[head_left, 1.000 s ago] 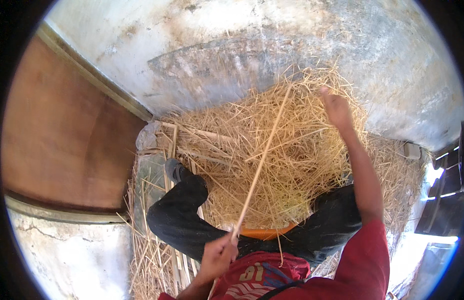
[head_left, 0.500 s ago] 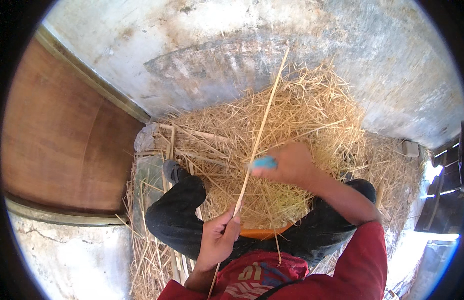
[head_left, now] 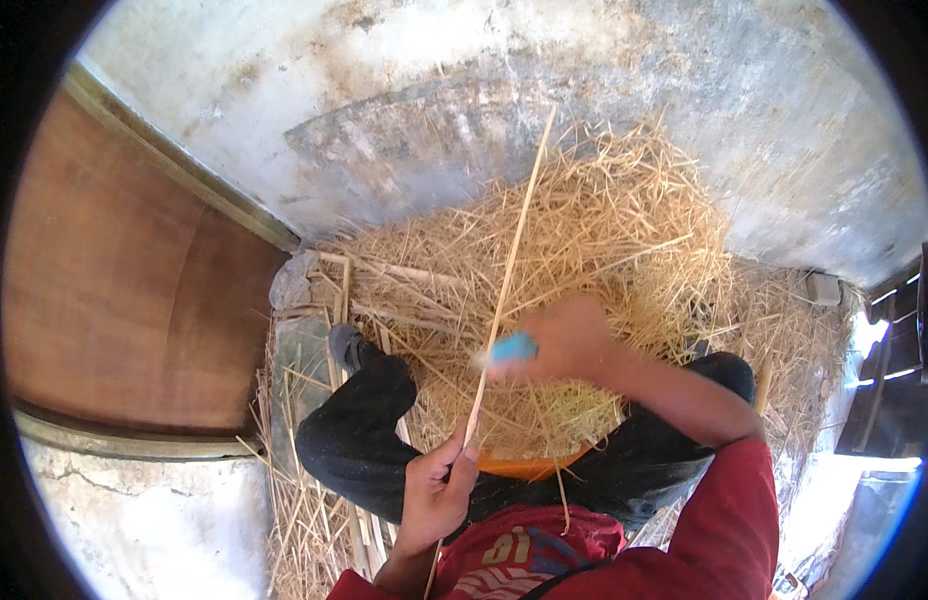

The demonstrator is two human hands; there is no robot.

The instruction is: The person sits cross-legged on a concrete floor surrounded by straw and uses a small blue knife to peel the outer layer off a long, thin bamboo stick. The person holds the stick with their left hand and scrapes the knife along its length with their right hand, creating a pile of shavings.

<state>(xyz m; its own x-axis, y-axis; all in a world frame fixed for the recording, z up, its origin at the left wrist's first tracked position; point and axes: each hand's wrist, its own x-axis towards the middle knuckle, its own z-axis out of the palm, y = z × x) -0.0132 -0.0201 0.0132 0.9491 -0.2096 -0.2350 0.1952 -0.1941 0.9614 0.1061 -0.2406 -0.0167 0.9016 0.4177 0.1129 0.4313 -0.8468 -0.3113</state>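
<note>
My left hand (head_left: 436, 492) grips the lower end of a long pale straw stalk (head_left: 512, 255) that rises steeply toward the wall. My right hand (head_left: 564, 342) is blurred and holds a small blue-handled tool (head_left: 510, 349) right against the stalk, a little above my left hand. Both hands are over my lap, in front of a big pile of loose straw (head_left: 604, 240). My legs in dark trousers (head_left: 354, 440) are folded beneath. An orange object (head_left: 529, 467) shows between my knees, mostly hidden by straw.
A stained grey concrete wall (head_left: 464, 90) stands behind the straw. A brown wooden door (head_left: 114, 290) with a frame is at the left. Loose stalks cover the floor (head_left: 304, 520) around my legs. At the far right are dark slats (head_left: 889, 400) and bright light.
My right hand came back from the far side of the straw pile to the stalk, now holding the blue tool. The stalk has tilted more upright. My left hand kept its grip.
</note>
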